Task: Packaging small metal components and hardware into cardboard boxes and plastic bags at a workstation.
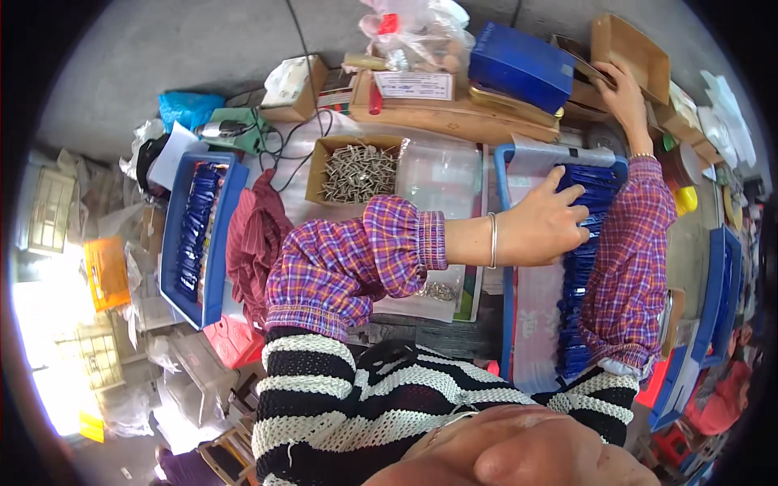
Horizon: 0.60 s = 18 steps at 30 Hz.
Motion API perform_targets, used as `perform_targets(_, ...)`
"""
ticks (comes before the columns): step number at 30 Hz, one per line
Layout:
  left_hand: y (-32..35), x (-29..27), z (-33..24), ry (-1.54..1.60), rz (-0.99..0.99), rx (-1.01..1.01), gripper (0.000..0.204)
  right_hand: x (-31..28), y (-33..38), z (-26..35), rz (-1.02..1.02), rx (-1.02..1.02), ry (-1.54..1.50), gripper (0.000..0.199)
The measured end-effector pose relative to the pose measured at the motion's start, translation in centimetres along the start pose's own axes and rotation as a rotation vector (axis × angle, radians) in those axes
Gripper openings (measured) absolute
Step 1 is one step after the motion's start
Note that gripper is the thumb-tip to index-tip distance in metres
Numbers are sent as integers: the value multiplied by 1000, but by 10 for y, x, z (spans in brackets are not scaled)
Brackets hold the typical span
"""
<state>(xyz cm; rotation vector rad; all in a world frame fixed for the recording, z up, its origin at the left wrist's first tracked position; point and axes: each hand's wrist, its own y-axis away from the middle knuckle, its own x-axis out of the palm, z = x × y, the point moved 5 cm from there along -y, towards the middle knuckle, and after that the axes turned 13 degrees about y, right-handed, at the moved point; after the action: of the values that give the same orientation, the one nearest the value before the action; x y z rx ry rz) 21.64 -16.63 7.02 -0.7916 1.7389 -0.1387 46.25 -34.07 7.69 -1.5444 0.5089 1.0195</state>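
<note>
Striped sleeves (pixel 340 397) nearest; hands over counter.
Left hand (pixel 545 227) spread, released, on blue packets (pixel 585 267); right hand (pixel 622 95) grasping brown box (pixel 632 44).

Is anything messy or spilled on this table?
Yes. A few loose metal pieces lie on the table, outside the cardboard box of metal clips. The left hand rests on the neat row of blue packets in the blue tray.

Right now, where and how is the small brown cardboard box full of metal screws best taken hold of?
Grip the small brown cardboard box of metal screws by its two short outer walls, coming from above. The top is open and heaped with loose pieces, so level lifting probably avoids spilling; its near side lies clear of the left hand.
</note>
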Motion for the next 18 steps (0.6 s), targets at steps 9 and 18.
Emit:
perform_targets(9,22,-12,-2,68,-84,7,24,-18,-4,10,-37,37,24,43)
perform_targets(18,47,-21,-40,263,92,-1,16,-36,16,39,81,-111,-431,36)
